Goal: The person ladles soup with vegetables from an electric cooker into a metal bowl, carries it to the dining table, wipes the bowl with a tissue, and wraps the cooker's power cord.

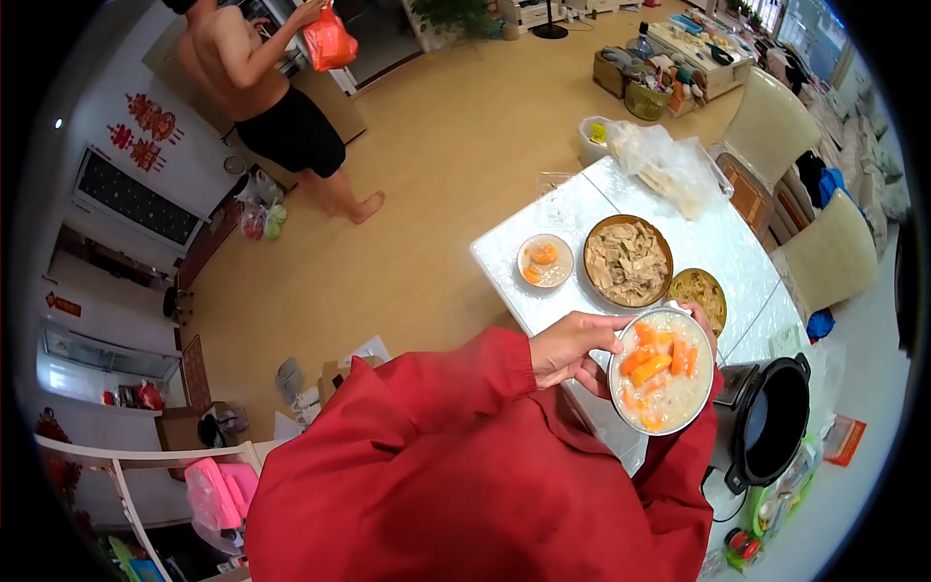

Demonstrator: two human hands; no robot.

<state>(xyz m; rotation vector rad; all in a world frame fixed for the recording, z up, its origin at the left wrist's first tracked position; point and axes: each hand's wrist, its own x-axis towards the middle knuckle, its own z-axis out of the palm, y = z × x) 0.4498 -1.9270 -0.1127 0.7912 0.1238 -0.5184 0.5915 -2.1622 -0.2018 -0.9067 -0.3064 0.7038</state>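
A white bowl of rice porridge with orange chunks (661, 371) is held above the near table edge, close to my body. My left hand (574, 351) grips its left rim, thumb on top and fingers curled below. On the far right side my right hand (702, 322) is wrapped round the bowl, mostly hidden behind it. Beyond the bowl stand a smaller bowl of porridge (545, 261), a large bowl of pale sliced food (628, 260) and a bowl of yellowish food (698, 296). An uncovered black cooker pot (776, 422) sits to my right.
A white table (504, 238) carries the dishes and a plastic bag (669, 160). Two cream chairs (824, 257) line its right side. Across the room, a person in black shorts (291, 131) holds a red bag (330, 41). A white rail (145, 451) and pink item (218, 490) are at left.
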